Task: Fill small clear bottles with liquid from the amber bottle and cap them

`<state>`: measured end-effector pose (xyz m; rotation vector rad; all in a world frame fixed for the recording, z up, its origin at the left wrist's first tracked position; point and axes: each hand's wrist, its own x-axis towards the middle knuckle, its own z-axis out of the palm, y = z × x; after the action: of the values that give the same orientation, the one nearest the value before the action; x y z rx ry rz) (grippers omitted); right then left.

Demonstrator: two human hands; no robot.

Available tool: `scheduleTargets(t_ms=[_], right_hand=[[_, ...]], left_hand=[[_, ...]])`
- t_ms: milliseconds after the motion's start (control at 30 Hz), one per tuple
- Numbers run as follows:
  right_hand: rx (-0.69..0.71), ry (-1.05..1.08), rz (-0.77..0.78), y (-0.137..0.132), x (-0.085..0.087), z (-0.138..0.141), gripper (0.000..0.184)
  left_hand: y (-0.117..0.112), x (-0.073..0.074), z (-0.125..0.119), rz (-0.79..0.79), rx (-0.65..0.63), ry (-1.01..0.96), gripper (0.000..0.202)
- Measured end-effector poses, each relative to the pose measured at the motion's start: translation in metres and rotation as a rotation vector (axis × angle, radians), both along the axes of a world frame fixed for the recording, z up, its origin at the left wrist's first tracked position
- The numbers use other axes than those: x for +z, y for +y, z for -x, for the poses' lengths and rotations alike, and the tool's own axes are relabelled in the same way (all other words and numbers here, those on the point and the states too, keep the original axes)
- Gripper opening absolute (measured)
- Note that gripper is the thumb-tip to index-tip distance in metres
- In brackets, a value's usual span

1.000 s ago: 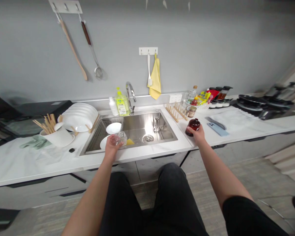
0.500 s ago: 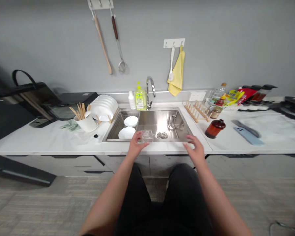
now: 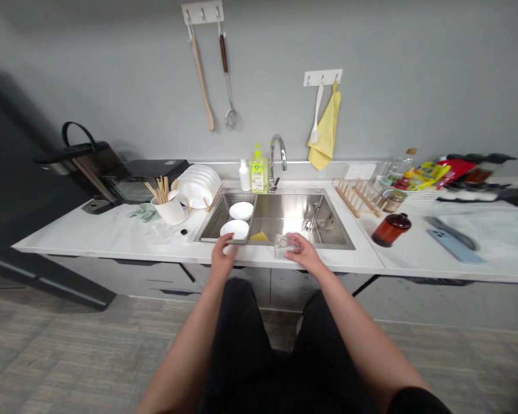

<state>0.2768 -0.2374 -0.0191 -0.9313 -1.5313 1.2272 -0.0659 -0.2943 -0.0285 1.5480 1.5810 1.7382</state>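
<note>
My right hand [image 3: 304, 255] is closed round a small clear glass [image 3: 284, 245] at the front edge of the steel sink [image 3: 328, 214]. My left hand [image 3: 221, 257] hangs over the sink's front left rim, fingers bent, next to a white bowl [image 3: 236, 229] in the sink's rack; nothing shows in it. A second white bowl [image 3: 241, 210] sits behind the first. A yellow sponge [image 3: 259, 236] lies in the basin between my hands. A brown lidded jar [image 3: 390, 228] stands on the counter to the right of the sink.
White plates [image 3: 197, 186] stand in a rack left of the sink beside a white cup of chopsticks [image 3: 168, 208]. Soap bottles [image 3: 258, 172] and a tap [image 3: 277, 160] sit behind the basin. To the right are a wooden plate rack [image 3: 358, 199], a knife [image 3: 451, 232] and a blue phone [image 3: 455, 253].
My right hand let go of the brown jar and came left to the sink. The glass passed from my left hand to my right. My left hand moved toward the front bowl.
</note>
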Motion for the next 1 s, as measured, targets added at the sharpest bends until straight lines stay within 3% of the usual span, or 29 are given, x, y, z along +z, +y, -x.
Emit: scheduleTargets(t_ms=[133, 233, 400, 633, 800, 1000], right_hand=[[0.017, 0.005, -0.006, 0.007, -0.006, -0.006, 0.077], [0.041, 0.006, -0.012, 0.007, -0.007, -0.006, 0.073], [0.078, 0.002, -0.008, 0.011, -0.008, -0.005, 0.075], [0.083, -0.002, -0.020, 0.013, -0.014, -0.006, 0.076], [0.078, 0.003, -0.019, 0.013, -0.014, -0.006, 0.077], [0.084, 0.009, -0.013, 0.014, -0.015, -0.008, 0.079]], left_hand=[[0.008, 0.022, 0.097, 0.020, 0.433, 0.060, 0.030], [0.016, 0.027, 0.131, 0.086, 0.598, 0.153, 0.030], [0.027, 0.012, 0.137, 0.187, 0.705, 0.288, 0.038], [0.035, -0.002, 0.148, 0.286, 0.704, 0.371, 0.039], [0.032, 0.000, 0.145, 0.281, 0.711, 0.330, 0.033], [0.018, 0.016, 0.124, 0.200, 0.646, 0.186, 0.042]])
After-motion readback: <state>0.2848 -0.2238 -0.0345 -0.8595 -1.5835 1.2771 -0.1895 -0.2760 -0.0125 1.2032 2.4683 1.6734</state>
